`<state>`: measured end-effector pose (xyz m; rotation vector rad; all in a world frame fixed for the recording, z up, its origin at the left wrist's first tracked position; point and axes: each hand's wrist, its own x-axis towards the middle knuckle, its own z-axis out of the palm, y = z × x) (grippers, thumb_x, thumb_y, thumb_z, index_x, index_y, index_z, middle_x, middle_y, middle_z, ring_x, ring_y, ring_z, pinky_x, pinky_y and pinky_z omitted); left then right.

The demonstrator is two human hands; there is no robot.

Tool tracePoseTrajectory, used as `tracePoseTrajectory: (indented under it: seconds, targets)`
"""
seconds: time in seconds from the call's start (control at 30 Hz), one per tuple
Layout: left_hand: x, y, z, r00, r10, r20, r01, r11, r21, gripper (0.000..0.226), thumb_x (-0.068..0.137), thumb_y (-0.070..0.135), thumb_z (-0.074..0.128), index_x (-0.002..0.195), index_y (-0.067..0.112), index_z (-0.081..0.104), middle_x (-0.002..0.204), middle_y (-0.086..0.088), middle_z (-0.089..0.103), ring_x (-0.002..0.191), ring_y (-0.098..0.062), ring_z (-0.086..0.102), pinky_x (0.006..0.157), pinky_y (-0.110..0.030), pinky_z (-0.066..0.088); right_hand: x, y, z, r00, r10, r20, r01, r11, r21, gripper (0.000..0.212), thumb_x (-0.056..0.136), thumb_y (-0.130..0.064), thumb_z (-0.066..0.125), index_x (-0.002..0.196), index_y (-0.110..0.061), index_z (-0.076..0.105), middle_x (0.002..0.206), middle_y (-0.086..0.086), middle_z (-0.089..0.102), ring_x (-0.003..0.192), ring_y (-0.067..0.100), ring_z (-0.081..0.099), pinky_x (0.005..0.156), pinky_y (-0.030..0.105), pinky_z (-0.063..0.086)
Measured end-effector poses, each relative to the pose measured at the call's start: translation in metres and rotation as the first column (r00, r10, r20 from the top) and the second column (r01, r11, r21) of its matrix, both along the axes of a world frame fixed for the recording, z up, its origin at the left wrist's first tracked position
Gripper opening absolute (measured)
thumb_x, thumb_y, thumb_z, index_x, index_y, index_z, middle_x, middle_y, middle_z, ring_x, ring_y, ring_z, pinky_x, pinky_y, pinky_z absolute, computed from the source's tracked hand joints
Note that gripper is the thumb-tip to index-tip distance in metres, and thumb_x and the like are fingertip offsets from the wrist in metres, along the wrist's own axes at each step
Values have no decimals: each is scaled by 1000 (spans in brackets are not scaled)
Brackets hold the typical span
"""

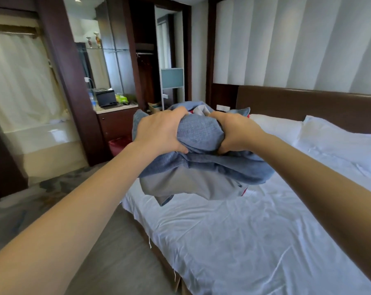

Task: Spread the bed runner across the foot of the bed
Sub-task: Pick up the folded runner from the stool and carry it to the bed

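Observation:
A blue bed runner [203, 165] with a grey lining and a red edge is bunched into a bundle, held in the air above the bed. My left hand [159, 130] grips the bundle's left side and my right hand [235, 130] grips its right side, both closed on the cloth. Below lies the bed [244, 237] under a wrinkled white sheet, and the bundle hangs over its left edge. How long the runner is cannot be told, since it is crumpled.
Two white pillows [337, 143] lie against a dark headboard [308, 105] at the right. Left of the bed are carpeted floor, a wooden cabinet [116, 122] with a laptop and bottles, a red bin [118, 143], and a bathtub [42, 137] behind glass.

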<state>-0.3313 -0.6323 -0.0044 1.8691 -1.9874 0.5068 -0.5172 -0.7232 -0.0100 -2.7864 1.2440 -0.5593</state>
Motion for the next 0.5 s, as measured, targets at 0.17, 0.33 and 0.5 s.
tracePoseTrajectory:
  seconds: [0.17, 0.33, 0.5]
  targets:
    - [25, -81, -9, 996, -86, 11, 86, 996, 7, 79, 50, 55, 83, 117, 31, 48, 102, 2, 64, 95, -24, 62, 61, -33, 41, 17, -61, -14, 995, -93, 19, 93, 995, 31, 69, 49, -29, 79, 109, -32, 45, 90, -3, 62, 84, 26, 60, 68, 46, 56]
    - [35, -169, -31, 986, -165, -9, 165, 985, 48, 78, 51, 56, 82, 117, 32, 48, 97, 3, 63, 91, -23, 62, 64, -37, 49, 22, -129, -31, 987, -163, -12, 163, 985, 61, 70, 49, -28, 78, 111, -32, 45, 90, -3, 61, 86, 27, 60, 69, 46, 56]
    - [37, -255, -42, 975, -222, -31, 223, 974, 44, 80, 52, 56, 82, 121, 32, 48, 99, 3, 63, 92, -22, 61, 64, -34, 47, 22, -199, -36, 975, -218, -39, 220, 973, 65, 70, 55, -24, 80, 116, -30, 47, 93, -3, 61, 86, 26, 60, 70, 47, 56]
